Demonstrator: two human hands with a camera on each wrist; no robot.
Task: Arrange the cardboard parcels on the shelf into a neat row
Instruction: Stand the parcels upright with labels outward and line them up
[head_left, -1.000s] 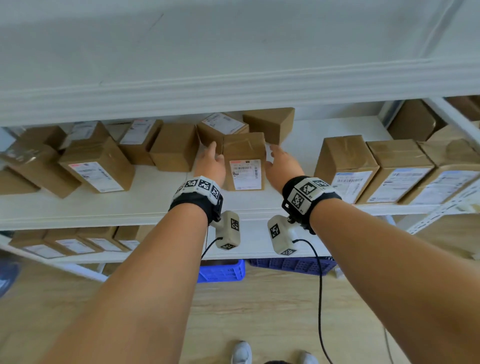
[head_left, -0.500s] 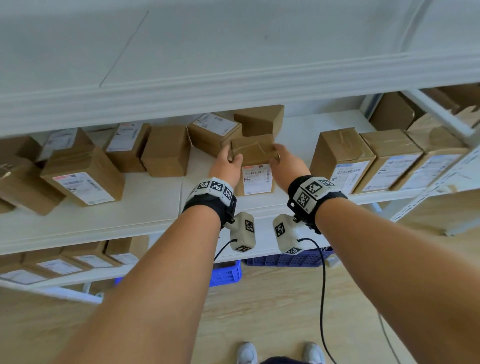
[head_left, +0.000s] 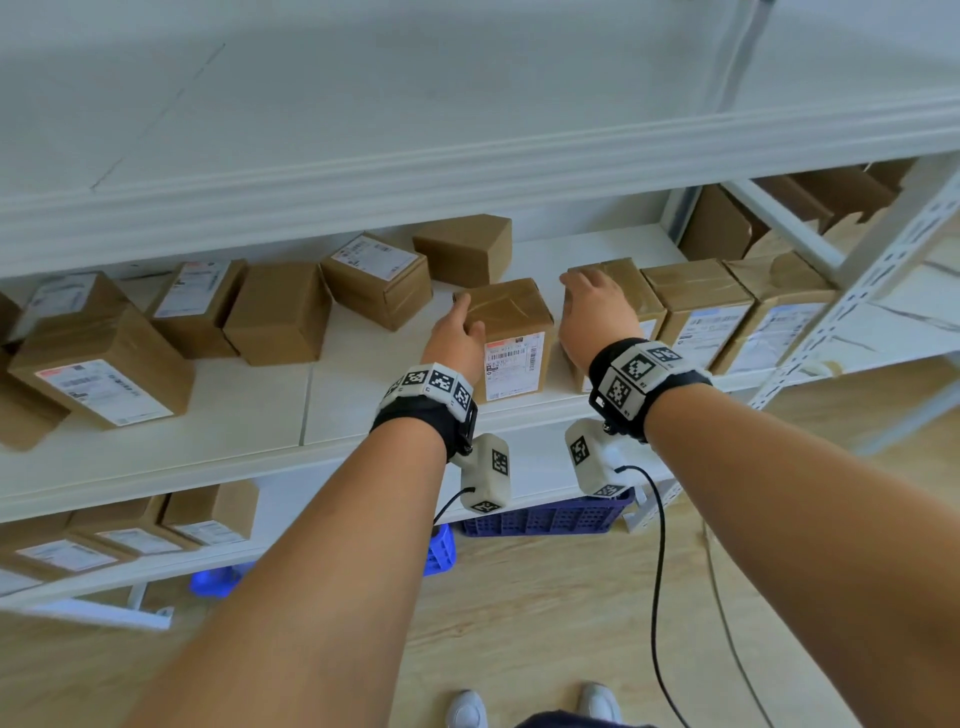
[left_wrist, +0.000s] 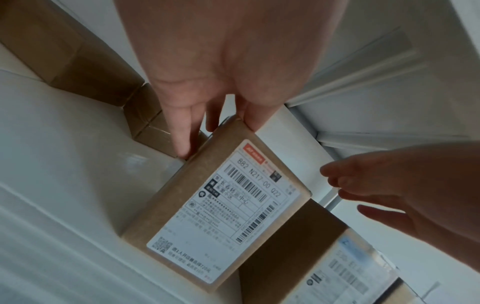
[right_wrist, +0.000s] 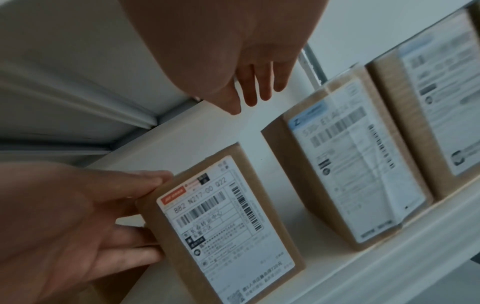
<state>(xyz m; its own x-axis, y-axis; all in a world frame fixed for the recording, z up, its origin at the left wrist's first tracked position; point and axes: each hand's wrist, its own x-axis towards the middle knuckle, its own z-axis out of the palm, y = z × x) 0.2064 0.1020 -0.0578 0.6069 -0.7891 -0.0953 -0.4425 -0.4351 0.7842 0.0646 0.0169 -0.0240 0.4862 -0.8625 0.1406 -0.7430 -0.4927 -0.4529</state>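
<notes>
The parcel (head_left: 511, 338) with the red-topped label now stands near the shelf's (head_left: 156, 447) front edge, label facing out, a small gap short of the tidy row (head_left: 727, 312) of labelled parcels toward the right end. A second ago it sat further left and both hands clasped it. Now only the left hand (head_left: 457, 340) holds it, fingers along its left side and thumb at the top corner. The right hand (head_left: 592, 317) has let go and hangs open, fingers relaxed, in the gap by the row's first parcel. Closing that gap likely remains; the loose parcels (head_left: 280, 312) further left are unsorted.
</notes>
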